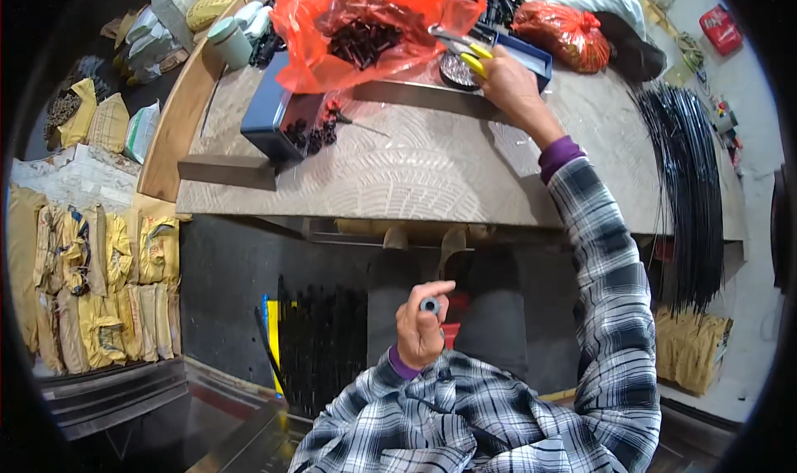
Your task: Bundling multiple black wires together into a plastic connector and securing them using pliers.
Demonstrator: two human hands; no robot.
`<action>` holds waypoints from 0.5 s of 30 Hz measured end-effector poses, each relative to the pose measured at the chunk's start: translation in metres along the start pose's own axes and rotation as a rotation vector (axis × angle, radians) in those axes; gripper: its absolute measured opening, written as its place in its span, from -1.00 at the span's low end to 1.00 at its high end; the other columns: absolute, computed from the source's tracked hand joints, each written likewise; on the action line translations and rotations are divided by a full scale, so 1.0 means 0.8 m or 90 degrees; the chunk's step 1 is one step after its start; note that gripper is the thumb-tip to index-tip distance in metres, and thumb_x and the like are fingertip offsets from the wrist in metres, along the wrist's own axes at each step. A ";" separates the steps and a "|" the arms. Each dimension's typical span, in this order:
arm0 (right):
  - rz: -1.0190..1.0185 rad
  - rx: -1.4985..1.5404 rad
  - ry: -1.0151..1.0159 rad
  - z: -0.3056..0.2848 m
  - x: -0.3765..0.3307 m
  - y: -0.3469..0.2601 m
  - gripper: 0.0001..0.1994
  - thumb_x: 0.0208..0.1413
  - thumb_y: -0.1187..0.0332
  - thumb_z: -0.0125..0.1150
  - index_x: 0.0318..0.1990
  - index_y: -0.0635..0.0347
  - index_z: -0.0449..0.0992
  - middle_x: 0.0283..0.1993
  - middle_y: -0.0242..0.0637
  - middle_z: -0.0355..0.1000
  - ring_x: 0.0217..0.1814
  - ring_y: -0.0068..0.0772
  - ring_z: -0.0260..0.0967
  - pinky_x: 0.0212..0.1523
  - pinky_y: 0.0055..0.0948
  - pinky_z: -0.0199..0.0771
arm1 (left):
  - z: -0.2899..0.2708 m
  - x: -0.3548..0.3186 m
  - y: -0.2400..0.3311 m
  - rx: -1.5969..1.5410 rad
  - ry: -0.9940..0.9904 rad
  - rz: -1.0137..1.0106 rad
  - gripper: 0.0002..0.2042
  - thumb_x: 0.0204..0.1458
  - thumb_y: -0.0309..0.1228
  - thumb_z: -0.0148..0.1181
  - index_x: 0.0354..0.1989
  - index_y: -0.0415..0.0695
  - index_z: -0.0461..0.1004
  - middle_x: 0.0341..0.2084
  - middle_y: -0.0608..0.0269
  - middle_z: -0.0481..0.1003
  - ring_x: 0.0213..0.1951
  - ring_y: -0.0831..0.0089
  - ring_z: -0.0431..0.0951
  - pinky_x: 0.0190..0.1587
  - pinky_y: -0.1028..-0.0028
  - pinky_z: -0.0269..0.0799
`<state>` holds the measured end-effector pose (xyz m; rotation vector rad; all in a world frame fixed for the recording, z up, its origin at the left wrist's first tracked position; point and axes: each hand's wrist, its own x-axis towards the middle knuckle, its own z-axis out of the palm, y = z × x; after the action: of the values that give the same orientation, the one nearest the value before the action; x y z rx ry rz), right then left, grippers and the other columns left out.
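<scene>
Close to my body, my left hand [418, 338] is closed round a small grey tube [429, 305], whose round hollow end faces up. The index finger stretches out past the tube. My right hand [509, 81] reaches across the table, its fingers closed at the yellow handles of a pair of pliers [475, 59]. The metal jaws point away to the left, above a small round dish [457, 71] of tiny shiny pieces. Beside the dish, a red plastic bag [303, 46] lies open, with dark small parts [364, 43] inside.
On the table [398, 170], a blue box [264, 112] stands left with black parts [309, 137] and a screwdriver by it. Another blue box [531, 56] is under my right wrist. Black cable strands [685, 182] hang over the right edge. Yellow sacks [104, 299] lie left.
</scene>
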<state>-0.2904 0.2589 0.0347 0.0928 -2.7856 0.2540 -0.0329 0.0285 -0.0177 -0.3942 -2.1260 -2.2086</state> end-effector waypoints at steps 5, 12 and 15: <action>-0.093 -0.054 0.022 0.037 0.035 0.006 -0.75 -0.08 0.13 0.20 -0.31 0.05 0.51 -0.29 -0.19 0.28 -0.24 -0.18 0.35 -0.30 -0.24 0.35 | -0.012 0.007 -0.007 -0.020 0.014 -0.015 -0.35 0.11 0.12 -0.40 -0.22 -0.34 0.34 -0.73 0.34 0.23 -0.67 0.65 0.16 -0.62 0.62 0.03; -0.037 -0.025 0.010 0.050 0.046 0.001 -0.75 -0.05 0.13 0.16 -0.27 0.04 0.51 -0.26 -0.20 0.29 -0.22 -0.18 0.35 -0.29 -0.26 0.34 | -0.017 0.021 -0.011 -0.032 0.010 -0.032 -0.36 0.12 0.11 -0.40 -0.24 -0.33 0.35 -0.75 0.34 0.23 -0.68 0.63 0.17 -0.63 0.61 0.03; -0.032 -0.027 0.012 0.045 0.045 0.002 -0.75 -0.05 0.16 0.15 -0.27 0.07 0.51 -0.25 -0.21 0.30 -0.21 -0.17 0.35 -0.28 -0.25 0.33 | -0.021 0.023 -0.013 -0.031 0.013 -0.029 -0.36 0.12 0.11 -0.41 -0.24 -0.33 0.35 -0.75 0.34 0.22 -0.69 0.63 0.17 -0.63 0.61 0.03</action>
<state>-0.3364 0.2529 0.0133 0.1500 -2.7644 0.1815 -0.0553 0.0152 -0.0243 -0.3277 -2.0956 -2.2832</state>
